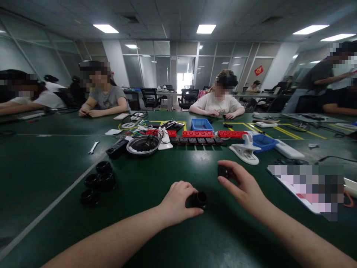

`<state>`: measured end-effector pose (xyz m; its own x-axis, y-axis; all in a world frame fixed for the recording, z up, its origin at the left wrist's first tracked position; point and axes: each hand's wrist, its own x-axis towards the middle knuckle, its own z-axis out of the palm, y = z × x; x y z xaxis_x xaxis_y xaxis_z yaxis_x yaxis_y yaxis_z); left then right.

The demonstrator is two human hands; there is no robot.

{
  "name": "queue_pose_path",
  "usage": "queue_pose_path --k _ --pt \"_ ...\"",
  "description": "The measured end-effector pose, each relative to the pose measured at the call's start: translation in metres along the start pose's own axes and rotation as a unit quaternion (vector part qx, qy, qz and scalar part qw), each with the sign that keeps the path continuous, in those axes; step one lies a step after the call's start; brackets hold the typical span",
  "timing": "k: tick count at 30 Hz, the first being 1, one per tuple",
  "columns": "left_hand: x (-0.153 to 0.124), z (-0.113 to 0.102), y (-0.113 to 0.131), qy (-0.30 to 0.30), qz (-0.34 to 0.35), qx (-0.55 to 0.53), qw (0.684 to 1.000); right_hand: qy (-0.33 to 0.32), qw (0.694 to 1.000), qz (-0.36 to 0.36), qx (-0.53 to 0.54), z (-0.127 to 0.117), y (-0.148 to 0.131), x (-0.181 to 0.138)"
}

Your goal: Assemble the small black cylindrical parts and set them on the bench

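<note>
My left hand [181, 203] is closed around a black hollow cylindrical part [201, 200] that stands on the green table, its round opening facing up. Raised above the table to the right, my right hand [241, 180] pinches a small dark block-like piece [222, 171] between thumb and fingers; its exact kind cannot be made out. A gap separates the two pieces. To the left sits a cluster of several similar black hollow parts [104, 180], some pressed against each other.
Beyond my hands lie a metal bowl [143, 152], a white clip stand [247, 153], red strips [197, 134], a row of black sockets [196, 141] and blue trays [202, 125]. A wrench [94, 147] rests at left, a flat panel [306, 190] at right. People sit across the table.
</note>
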<state>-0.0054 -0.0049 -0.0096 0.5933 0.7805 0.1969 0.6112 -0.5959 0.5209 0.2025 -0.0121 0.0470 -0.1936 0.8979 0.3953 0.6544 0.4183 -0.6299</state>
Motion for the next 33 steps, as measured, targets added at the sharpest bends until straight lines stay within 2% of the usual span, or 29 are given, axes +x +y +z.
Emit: queue_pose_path --k 2,6,10,15,17,20,22,29,33 --pt "0.0 -0.001 0.001 -0.001 0.001 -0.013 1.0 0.003 0.999 0.016 0.03 0.001 0.02 0.007" --pt "0.0 0.0 0.002 -0.008 -0.002 -0.02 1.0 -0.009 0.987 0.11 0.117 0.021 0.063 0.008" --pt "0.002 -0.001 0.003 -0.016 -0.006 -0.02 1.0 -0.044 0.997 0.063 0.004 0.035 0.078 -0.003" --pt "0.003 -0.003 0.001 -0.032 0.003 -0.025 0.999 -0.035 0.992 0.001 -0.119 0.014 0.046 -0.017" --pt "0.003 -0.002 0.0 -0.033 0.003 -0.025 0.999 -0.104 0.988 -0.023 -0.113 0.006 0.027 -0.024" --pt "0.003 -0.001 -0.001 -0.033 0.009 -0.023 0.999 -0.188 0.976 0.056 -0.09 0.008 0.005 -0.038" --pt "0.003 0.0 -0.001 -0.035 0.014 -0.017 0.999 -0.213 0.967 0.098 -0.098 0.018 -0.003 -0.044" --pt "-0.003 0.005 -0.007 -0.062 -0.024 0.081 0.994 -0.171 0.961 0.082 -0.2 0.057 -0.008 -0.032" --pt "-0.005 0.004 -0.007 -0.09 -0.037 0.121 0.988 -0.162 0.961 0.071 -0.215 0.055 -0.008 -0.036"
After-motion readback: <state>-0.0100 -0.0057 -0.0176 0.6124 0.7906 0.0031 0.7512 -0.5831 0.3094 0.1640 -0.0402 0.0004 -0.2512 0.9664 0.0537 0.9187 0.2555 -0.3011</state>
